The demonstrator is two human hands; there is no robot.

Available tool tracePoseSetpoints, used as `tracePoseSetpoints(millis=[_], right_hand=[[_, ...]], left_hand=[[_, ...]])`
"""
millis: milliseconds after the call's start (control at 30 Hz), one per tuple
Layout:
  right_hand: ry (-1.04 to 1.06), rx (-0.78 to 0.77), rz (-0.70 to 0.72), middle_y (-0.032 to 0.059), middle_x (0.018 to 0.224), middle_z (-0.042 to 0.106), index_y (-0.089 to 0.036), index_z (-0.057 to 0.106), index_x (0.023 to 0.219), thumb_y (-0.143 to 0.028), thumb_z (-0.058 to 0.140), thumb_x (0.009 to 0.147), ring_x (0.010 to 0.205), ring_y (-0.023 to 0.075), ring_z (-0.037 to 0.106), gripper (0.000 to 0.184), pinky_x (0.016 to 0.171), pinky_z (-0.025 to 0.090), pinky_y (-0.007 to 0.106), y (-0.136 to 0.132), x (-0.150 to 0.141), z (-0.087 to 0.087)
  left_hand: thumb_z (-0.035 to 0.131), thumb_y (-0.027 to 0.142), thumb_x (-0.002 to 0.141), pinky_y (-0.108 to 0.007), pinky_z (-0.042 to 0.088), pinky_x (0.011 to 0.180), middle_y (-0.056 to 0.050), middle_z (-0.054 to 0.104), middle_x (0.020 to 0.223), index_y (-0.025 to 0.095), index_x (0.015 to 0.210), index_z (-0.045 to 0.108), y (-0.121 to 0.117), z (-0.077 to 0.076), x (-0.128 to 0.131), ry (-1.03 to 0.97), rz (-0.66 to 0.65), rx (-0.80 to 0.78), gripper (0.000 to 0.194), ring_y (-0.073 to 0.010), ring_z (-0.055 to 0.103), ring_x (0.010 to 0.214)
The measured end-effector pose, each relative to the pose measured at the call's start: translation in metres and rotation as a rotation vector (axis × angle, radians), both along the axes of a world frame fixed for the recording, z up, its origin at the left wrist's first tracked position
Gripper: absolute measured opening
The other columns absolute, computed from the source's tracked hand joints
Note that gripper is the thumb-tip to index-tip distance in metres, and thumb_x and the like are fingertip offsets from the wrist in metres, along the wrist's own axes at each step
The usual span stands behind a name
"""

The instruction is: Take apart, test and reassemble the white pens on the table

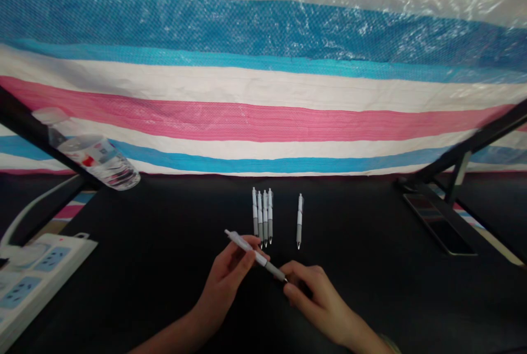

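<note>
A white and grey click pen [260, 258] is held aslant above the black table, its tip pointing down to the right. My left hand [230, 269] pinches its white upper barrel between thumb and fingers. At the metal tip end, the thumb and index finger of my right hand [317, 293] close around the point; the other fingers are curled. Just beyond my left hand, several matching pens [265, 214] lie side by side, tips toward me. One more such pen [300, 221] lies by itself to their right.
A clear water bottle [99, 159] stands at the back left. A white power strip [49, 271] with a plug and cable occupies the left edge. On the right, a dark phone [438, 223] lies beside a black metal support [457, 151]. A striped plastic sheet [263, 85] hangs behind the table [164, 222].
</note>
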State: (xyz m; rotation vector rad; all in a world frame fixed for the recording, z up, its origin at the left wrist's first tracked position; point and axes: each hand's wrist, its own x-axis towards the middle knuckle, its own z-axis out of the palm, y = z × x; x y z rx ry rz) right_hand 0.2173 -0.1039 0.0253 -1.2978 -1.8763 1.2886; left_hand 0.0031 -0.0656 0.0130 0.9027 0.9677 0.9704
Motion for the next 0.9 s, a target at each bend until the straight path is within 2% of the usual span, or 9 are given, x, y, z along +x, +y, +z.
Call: tracePoseSetpoints(millis=[100,200,267,333,467,567,733,900], right_hand=[[0.005,-0.01,-0.004,-0.0035,0.066,0.058,-0.02,0.067,0.105,-0.045,0.048,0.101,0.059,0.0128,0.052,0.031,0.062,0.038,0.025,0.0,0.0,-0.001],[0.0,-0.011,-0.017,-0.0031,0.066,0.059,-0.02,0.067,0.108,-0.045,0.049,0.101,0.06,0.0134,0.054,0.032,0.063,0.04,0.025,0.0,0.0,-0.003],[-0.015,-0.012,-0.022,-0.0027,0.067,0.06,-0.02,0.067,0.108,-0.045,0.049,0.101,0.061,0.0138,0.055,0.032,0.064,0.04,0.025,0.0,0.0,-0.003],[-0.031,-0.008,-0.022,-0.0023,0.069,0.061,-0.021,0.067,0.109,-0.045,0.048,0.101,0.063,0.0141,0.055,0.031,0.064,0.04,0.025,-0.001,0.0,-0.002],[-0.053,0.0,-0.02,-0.0011,0.07,0.062,-0.022,0.067,0.109,-0.046,0.047,0.102,0.065,0.015,0.057,0.032,0.061,0.04,0.025,-0.002,0.0,-0.001],[-0.062,0.008,-0.021,-0.001,0.071,0.063,-0.022,0.067,0.108,-0.046,0.048,0.101,0.065,0.0153,0.057,0.031,0.062,0.04,0.025,-0.002,0.0,-0.001],[-0.051,0.0,-0.017,-0.002,0.07,0.06,-0.022,0.066,0.108,-0.043,0.049,0.101,0.064,0.0146,0.056,0.028,0.061,0.04,0.024,-0.001,0.0,0.0],[-0.043,-0.007,-0.003,-0.0027,0.069,0.058,-0.022,0.065,0.108,-0.043,0.049,0.101,0.063,0.0141,0.054,0.028,0.061,0.039,0.025,-0.001,0.001,0.001]], left_hand=[[0.074,0.039,0.085,-0.034,0.053,0.08,-0.003,0.07,0.087,0.021,0.123,0.065,0.001,0.004,0.001,-0.002,0.009,0.01,0.043,-0.0215,0.067,0.082],[0.078,0.038,0.081,-0.036,0.055,0.074,-0.001,0.069,0.086,0.025,0.146,0.042,0.001,0.01,0.004,-0.028,0.014,-0.027,0.076,-0.02,0.068,0.073],[0.079,0.037,0.079,-0.035,0.055,0.071,0.0,0.069,0.084,0.028,0.152,0.029,0.001,0.014,0.006,-0.026,0.019,-0.048,0.089,-0.0185,0.067,0.069],[0.08,0.036,0.078,-0.034,0.056,0.069,0.002,0.07,0.082,0.029,0.15,0.031,0.002,0.015,0.006,-0.012,0.028,-0.061,0.088,-0.0176,0.067,0.067],[0.08,0.033,0.077,-0.032,0.056,0.064,0.002,0.071,0.079,0.027,0.135,0.045,0.004,0.014,0.005,-0.001,0.024,-0.04,0.068,-0.0178,0.068,0.065],[0.079,0.031,0.078,-0.032,0.057,0.063,0.002,0.071,0.078,0.026,0.127,0.047,0.005,0.012,0.004,0.001,0.007,-0.015,0.059,-0.0176,0.068,0.065],[0.077,0.03,0.081,-0.031,0.057,0.063,0.005,0.068,0.077,0.027,0.132,0.043,0.005,0.011,0.004,0.005,0.001,-0.02,0.061,-0.0148,0.064,0.063],[0.077,0.031,0.08,-0.032,0.056,0.063,0.004,0.068,0.076,0.026,0.135,0.042,0.005,0.011,0.004,-0.002,0.0,-0.027,0.065,-0.0155,0.064,0.063]])
